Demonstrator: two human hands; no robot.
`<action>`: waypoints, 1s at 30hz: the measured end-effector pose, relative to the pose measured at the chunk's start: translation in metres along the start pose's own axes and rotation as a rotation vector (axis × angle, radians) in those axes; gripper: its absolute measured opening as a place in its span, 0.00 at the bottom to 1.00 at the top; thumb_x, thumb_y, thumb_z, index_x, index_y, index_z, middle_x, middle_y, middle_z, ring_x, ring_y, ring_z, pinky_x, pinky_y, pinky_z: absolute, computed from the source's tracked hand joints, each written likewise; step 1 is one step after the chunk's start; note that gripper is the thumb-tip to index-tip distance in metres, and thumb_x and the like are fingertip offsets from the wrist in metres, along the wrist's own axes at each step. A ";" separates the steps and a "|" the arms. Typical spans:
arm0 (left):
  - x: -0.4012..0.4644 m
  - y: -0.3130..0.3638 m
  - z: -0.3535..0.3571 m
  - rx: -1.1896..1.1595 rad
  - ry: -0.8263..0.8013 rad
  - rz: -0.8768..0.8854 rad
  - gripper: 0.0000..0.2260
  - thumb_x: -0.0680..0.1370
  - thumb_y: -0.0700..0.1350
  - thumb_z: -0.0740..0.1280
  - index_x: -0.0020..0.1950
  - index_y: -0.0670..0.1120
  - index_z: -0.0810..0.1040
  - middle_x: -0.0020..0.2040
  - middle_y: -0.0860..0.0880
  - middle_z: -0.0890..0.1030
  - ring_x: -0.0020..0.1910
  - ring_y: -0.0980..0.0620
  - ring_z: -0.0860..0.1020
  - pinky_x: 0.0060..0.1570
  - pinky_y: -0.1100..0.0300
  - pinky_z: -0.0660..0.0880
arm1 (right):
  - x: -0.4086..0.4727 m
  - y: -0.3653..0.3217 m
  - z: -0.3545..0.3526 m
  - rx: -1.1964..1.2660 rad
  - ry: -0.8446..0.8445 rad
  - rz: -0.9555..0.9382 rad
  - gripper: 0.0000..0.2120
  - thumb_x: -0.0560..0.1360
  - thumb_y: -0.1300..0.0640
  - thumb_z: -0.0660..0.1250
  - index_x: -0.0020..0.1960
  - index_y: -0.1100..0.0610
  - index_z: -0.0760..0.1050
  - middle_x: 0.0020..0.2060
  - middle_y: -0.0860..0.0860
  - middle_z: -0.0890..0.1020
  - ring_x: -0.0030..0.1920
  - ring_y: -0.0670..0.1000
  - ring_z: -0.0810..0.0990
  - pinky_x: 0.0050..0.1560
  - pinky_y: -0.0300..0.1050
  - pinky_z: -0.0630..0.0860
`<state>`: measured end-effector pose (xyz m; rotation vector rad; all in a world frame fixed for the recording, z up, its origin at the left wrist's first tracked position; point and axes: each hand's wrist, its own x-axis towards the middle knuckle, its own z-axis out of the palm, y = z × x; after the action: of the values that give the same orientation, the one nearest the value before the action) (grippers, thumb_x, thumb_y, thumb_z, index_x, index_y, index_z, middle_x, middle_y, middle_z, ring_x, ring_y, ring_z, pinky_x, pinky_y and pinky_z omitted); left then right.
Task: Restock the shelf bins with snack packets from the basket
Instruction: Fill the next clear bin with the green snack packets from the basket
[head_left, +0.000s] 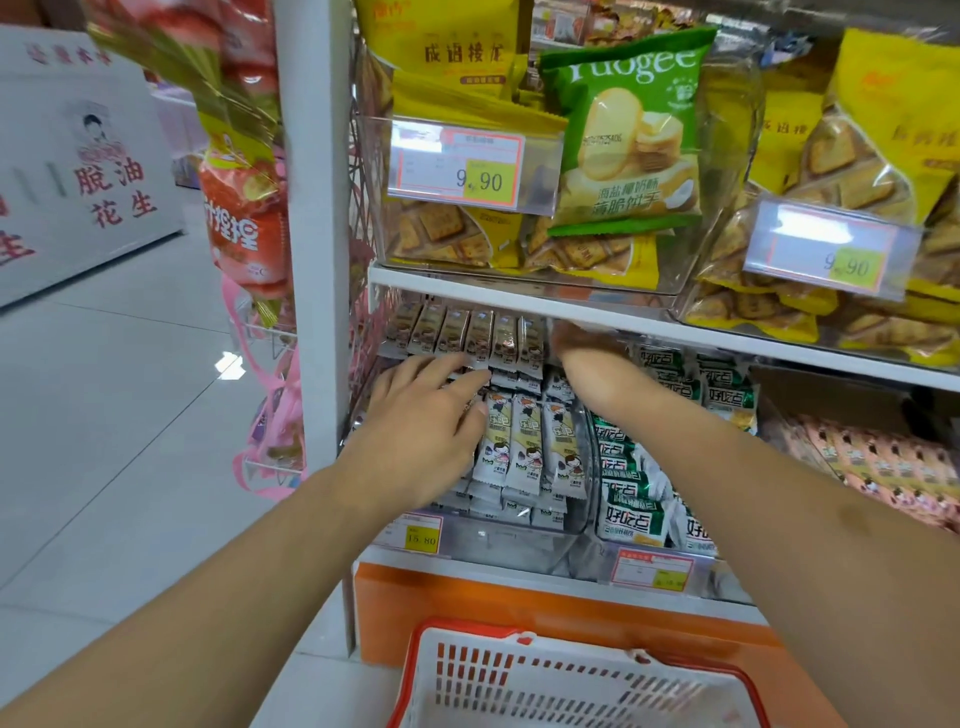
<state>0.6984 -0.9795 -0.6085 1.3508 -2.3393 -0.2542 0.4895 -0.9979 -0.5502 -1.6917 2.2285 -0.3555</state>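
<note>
Both hands are inside the clear bin (519, 540) at centre frame, on the lower shelf level.

Left hand (421, 415): fingers straight, laid flat on the white snack packets (524, 441), pressing or levelling them. Grip holds nothing.

Right hand (576, 338): reached deep under the shelf board (519, 296), blurred and mostly hidden. Cannot tell how its grip stands or whether it holds a packet.

The bin looks well filled: a back row of packets stands upright just under the shelf board, and more rows lie stacked toward the front lip above the price tag (421, 535).

Basket (571, 675), red rim with white sides, sits at bottom centre of frame below the shelf. Only its near wall and rim show; no packets are visible in it, but the floor of the basket is out of view.

Judgement: this bin is near done, with the work now at the tidying stage. The neighbouring bin of green packets (634, 499), right of centre, also looks full. What remains in the basket cannot be settled from this view.
</note>
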 end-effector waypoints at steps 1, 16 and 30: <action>0.000 0.000 0.000 0.002 -0.005 -0.002 0.21 0.86 0.56 0.52 0.80 0.58 0.64 0.81 0.56 0.60 0.79 0.49 0.54 0.78 0.43 0.51 | -0.002 -0.002 0.000 -0.037 -0.038 0.018 0.25 0.90 0.54 0.42 0.83 0.64 0.55 0.82 0.61 0.60 0.81 0.59 0.61 0.79 0.52 0.58; -0.003 0.001 -0.002 -0.018 -0.010 -0.020 0.22 0.86 0.57 0.52 0.80 0.58 0.64 0.82 0.57 0.59 0.80 0.49 0.53 0.78 0.44 0.49 | -0.004 0.006 0.002 0.103 0.000 0.003 0.23 0.88 0.47 0.50 0.81 0.51 0.62 0.81 0.52 0.64 0.79 0.55 0.66 0.73 0.46 0.64; -0.030 -0.007 -0.006 0.028 -0.060 -0.006 0.23 0.85 0.59 0.49 0.78 0.58 0.66 0.80 0.55 0.63 0.79 0.46 0.58 0.78 0.40 0.58 | -0.087 0.021 0.040 0.012 0.201 -0.230 0.20 0.87 0.47 0.53 0.71 0.57 0.72 0.63 0.54 0.77 0.66 0.56 0.72 0.69 0.54 0.70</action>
<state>0.7193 -0.9567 -0.6138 1.3818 -2.3968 -0.2682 0.5087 -0.9082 -0.5865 -1.9902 2.1624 -0.6180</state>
